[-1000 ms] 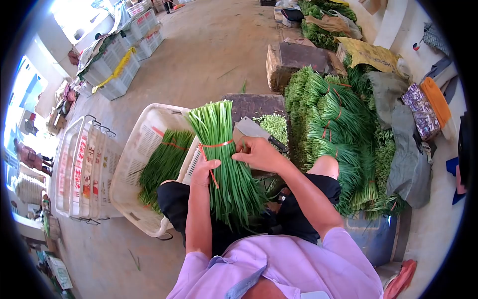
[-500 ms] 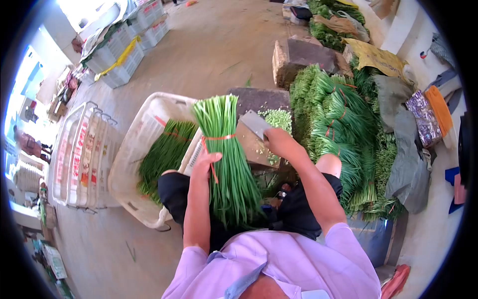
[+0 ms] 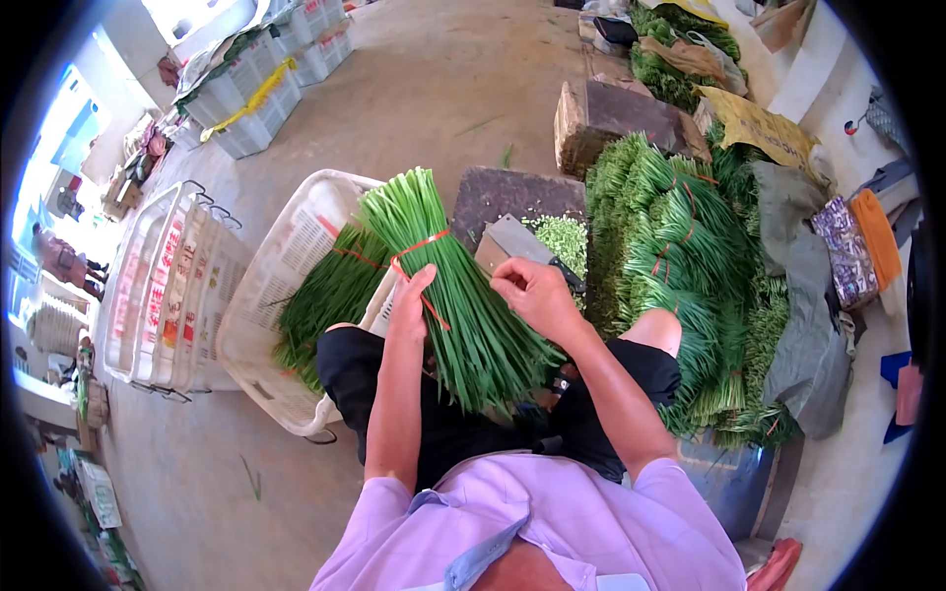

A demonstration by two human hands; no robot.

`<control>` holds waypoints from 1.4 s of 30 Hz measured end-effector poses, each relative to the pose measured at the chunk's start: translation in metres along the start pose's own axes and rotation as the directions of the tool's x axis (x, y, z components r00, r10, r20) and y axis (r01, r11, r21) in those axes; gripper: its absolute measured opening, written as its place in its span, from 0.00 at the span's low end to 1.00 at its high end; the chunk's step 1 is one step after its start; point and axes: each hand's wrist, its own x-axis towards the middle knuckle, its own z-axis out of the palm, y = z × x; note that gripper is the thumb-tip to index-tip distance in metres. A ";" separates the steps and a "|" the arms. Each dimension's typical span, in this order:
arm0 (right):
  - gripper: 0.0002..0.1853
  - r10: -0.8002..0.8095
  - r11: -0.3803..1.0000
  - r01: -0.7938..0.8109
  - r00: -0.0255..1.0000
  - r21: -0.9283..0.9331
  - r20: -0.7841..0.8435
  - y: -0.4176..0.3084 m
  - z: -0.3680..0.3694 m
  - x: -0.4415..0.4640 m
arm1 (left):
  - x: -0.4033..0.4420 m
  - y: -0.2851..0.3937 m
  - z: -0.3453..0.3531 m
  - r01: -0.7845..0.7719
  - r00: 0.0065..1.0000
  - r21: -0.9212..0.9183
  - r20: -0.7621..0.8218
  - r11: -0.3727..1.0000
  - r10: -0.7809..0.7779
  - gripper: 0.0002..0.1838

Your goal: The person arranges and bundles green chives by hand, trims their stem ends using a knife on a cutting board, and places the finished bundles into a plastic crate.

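Note:
My left hand [image 3: 412,297] is wrapped round a bundle of green chives [image 3: 458,305], just below its red tie [image 3: 422,240]. The pale cut ends point up and away; the leafy ends hang down right over my lap. Beside the bundle's right edge is my right hand [image 3: 540,297], its fingers curled into a pinch; what they hold, if anything, is too small to make out. A cleaver [image 3: 517,239] lies on the dark chopping block [image 3: 493,197], its black handle to the right, next to a pile of chopped pale stem ends [image 3: 562,241].
On my left stands a white plastic crate [image 3: 258,330] with tied chives [image 3: 330,305] in it, and stacked crates [image 3: 163,295] beyond. A large heap of tied chives [image 3: 680,246] lies on my right by grey cloth [image 3: 803,315]. A wooden block [image 3: 621,123] stands farther off.
The cleaver has left my right hand and now lies on the block. That hand has come in beside the bundle. The bundle's top has tilted left.

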 end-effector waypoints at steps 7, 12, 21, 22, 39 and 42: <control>0.11 -0.095 0.993 0.101 0.992 -0.068 0.085 -0.012 0.010 0.012 | -0.007 -0.002 -0.009 0.026 0.993 -0.087 0.114 0.996 -0.016 0.28; 0.11 0.144 0.982 -0.160 0.977 0.096 0.156 -0.017 0.005 0.012 | -0.014 0.001 -0.006 0.033 0.992 -0.105 0.122 0.994 -0.020 0.30; 0.09 -0.304 0.928 0.326 0.943 -0.183 0.136 -0.004 0.016 0.014 | -0.007 -0.001 -0.008 0.038 0.983 -0.088 0.184 0.995 -0.021 0.34; 0.09 -0.304 0.928 0.326 0.943 -0.183 0.137 -0.007 0.012 0.016 | -0.007 -0.001 -0.008 0.035 0.979 -0.071 0.203 0.997 -0.020 0.35; 0.31 0.138 0.906 -0.266 0.921 0.329 0.363 0.018 -0.052 0.027 | -0.004 0.003 0.002 -0.127 0.966 0.245 0.253 0.961 0.063 0.35; 0.44 0.077 0.660 -0.565 0.708 0.496 0.702 0.007 -0.055 0.013 | -0.022 0.042 0.038 -0.444 0.890 0.724 0.424 0.527 0.167 0.33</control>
